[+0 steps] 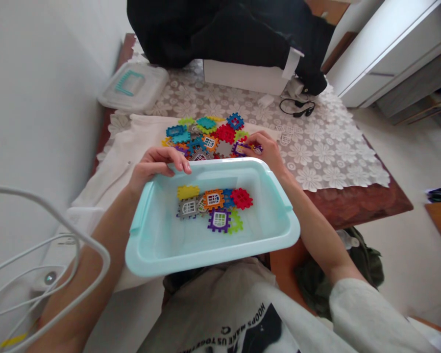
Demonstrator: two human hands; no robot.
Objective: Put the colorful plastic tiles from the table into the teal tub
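Note:
A light turquoise plastic bin point(213, 262) is held tilted in front of my body. My left hand point(161, 162) is closed over its far left rim. Inside lie several toothed plastic building pieces: a red one point(241, 198), an orange one with a white window point(213, 199), a grey one point(188, 208), a yellow one point(187, 191) and a purple one point(219, 220). Beyond the far rim, my right hand point(262, 147) pinches a purple piece point(239, 149) at the right edge of a pile of similar pieces point(209, 135). The bin's rim hides the pile's near side.
A clear lid with a turquoise handle point(130, 88) lies at the table's back left. Dark cloth point(224, 34) drapes over a white box point(242, 77) behind. A black headset point(297, 108) rests on the lace tablecloth point(308, 147). White cables point(77, 230) loop at the left.

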